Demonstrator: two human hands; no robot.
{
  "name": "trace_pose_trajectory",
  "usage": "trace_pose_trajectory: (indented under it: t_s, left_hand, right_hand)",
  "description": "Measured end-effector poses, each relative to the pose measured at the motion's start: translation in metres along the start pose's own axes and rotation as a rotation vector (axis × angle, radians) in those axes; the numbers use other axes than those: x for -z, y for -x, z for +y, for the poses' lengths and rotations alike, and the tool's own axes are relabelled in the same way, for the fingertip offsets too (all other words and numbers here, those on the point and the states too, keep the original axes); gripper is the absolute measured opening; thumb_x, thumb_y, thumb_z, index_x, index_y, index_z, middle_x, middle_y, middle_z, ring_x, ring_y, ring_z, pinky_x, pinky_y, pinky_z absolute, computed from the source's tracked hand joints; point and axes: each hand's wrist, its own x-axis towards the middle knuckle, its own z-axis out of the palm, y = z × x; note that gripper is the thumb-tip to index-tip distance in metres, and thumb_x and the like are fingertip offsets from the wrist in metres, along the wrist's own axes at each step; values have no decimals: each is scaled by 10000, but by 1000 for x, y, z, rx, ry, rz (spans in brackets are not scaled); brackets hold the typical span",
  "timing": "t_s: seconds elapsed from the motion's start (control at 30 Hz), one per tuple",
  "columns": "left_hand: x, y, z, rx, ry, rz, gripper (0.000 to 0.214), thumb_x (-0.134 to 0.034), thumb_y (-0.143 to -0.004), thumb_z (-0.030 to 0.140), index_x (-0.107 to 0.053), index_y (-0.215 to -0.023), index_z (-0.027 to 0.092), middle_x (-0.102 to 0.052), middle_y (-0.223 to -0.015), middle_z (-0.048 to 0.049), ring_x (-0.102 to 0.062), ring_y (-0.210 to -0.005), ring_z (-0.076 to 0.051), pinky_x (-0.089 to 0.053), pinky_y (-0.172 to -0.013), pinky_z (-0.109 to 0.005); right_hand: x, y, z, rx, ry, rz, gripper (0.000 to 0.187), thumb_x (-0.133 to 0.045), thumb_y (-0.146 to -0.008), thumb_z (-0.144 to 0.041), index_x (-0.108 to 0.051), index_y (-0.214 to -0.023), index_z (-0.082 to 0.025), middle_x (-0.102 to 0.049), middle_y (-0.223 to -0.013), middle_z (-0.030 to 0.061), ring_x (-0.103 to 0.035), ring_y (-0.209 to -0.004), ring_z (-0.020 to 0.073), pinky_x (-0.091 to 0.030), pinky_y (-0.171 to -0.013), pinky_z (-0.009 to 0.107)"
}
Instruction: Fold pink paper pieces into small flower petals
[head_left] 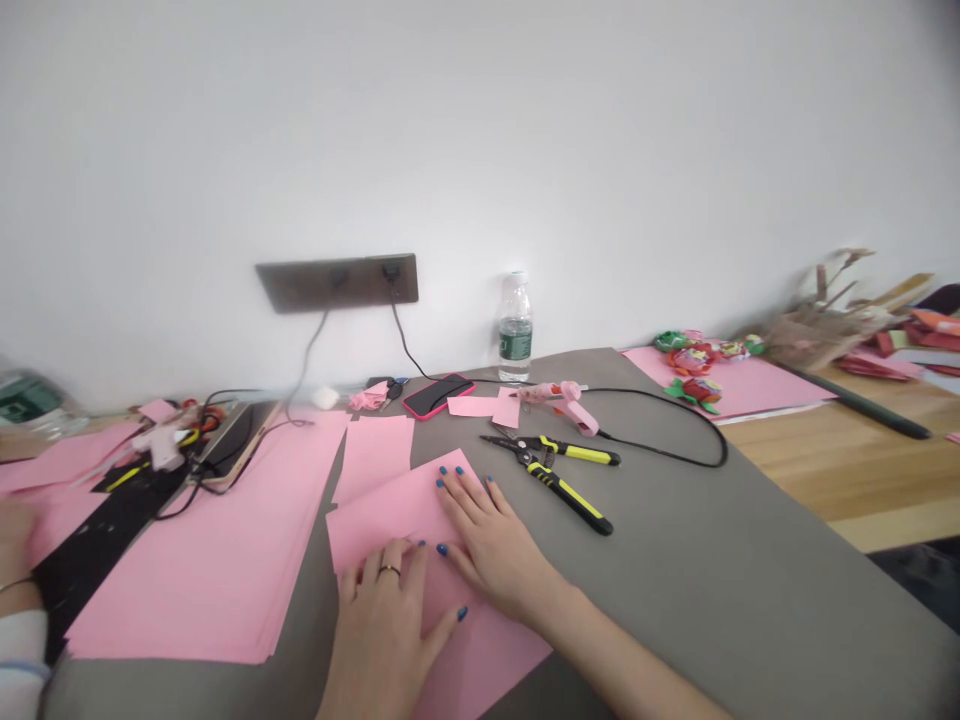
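On a matte grey surface [690,560], fingers [474,495] touch straight-edged pink paper [397,508]

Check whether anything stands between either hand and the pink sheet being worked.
Nothing visible does: the left hand and right hand rest directly on the pink sheet. The yellow-and-black pliers lie apart, to its right.

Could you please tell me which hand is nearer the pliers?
Right: the right hand is just left of the pliers; the left hand is farther left and lower in view.
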Motion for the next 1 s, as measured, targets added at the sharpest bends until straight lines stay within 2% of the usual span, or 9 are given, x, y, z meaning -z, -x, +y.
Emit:
trace_pose_trajectory:
  t_s: [0.07,0.13,0.17,0.23,0.37,0.47,0.57,0.77,1.0]
  left_hand:
    - [17,-5,-2,-3,60,-32,333,-456,-939,349,-684,-1158,242,-725,-1061,-88,-682,-890,-256,-530,-754,-377]
    - [24,-14,-2,-44,106,4,374,-363,-969,283,-641,-1215,240,-706,-1147,-80,-675,-998,-227,-551,-735,-311]
    - [22,-19,-2,-57,96,36,411,-341,-973,257,-585,-1298,206,-670,-1244,-99,-640,-1108,-231,-554,-795,-313]
    - [11,-31,-2,-51,30,120,469,-308,-958,193,-524,-1361,93,-595,-1361,-168,-571,-1237,-260,-524,-938,-371]
    - [-15,-51,7,-83,-4,92,504,-277,-940,136,-504,-1382,54,-479,-1478,-176,-429,-1379,-273,-410,-1093,-442]
    - [-17,-63,16,24,-7,27,513,-311,-954,196,-455,-1423,47,-446,-1495,-194,-399,-1393,-321,-373,-1102,-538]
    - [-10,-70,21,69,11,-49,531,-342,-963,263,-432,-1440,49,-410,-1514,-193,-372,-1410,-320,-345,-1115,-554]
    - [-9,-68,16,67,39,-68,574,-346,-970,316,-344,-1493,78,-349,-1550,-141,-350,-1427,-281,-327,-1137,-508]
    - [-19,-49,-3,130,3,-15,585,-347,-961,311,-359,-1478,39,-357,-1537,-187,-372,-1414,-292,-361,-1116,-491]
  right_hand:
    - [-3,0,0,4,16,2,611,-450,-962,-318,-305,-1519,-113,-205,-1592,116,-208,-1476,317,-223,-1165,599]
    - [-5,0,0,8,24,12,602,-423,-972,-328,-303,-1519,-108,-206,-1593,109,-209,-1476,313,-220,-1170,591]
    - [-5,0,0,9,26,18,598,-411,-975,-327,-303,-1519,-104,-208,-1594,107,-210,-1476,311,-217,-1172,588]
    - [-6,0,0,9,31,22,591,-399,-973,-308,-307,-1516,-95,-219,-1592,104,-217,-1474,312,-216,-1172,590]
    - [-9,0,2,16,33,33,566,-367,-967,-253,-325,-1510,-100,-251,-1588,83,-244,-1466,302,-233,-1166,586]
    - [-14,0,5,33,33,73,562,-348,-970,-253,-320,-1516,-123,-258,-1589,63,-242,-1467,292,-236,-1169,571]
    - [-18,0,7,41,45,83,577,-360,-961,-270,-315,-1520,-130,-264,-1588,65,-245,-1466,295,-243,-1166,563]
    - [-17,-1,6,38,43,79,592,-355,-955,-272,-298,-1526,-125,-259,-1588,62,-243,-1468,285,-243,-1168,558]
    - [-15,0,5,20,50,73,578,-362,-942,-230,-337,-1508,-120,-250,-1592,63,-246,-1469,277,-242,-1171,557]
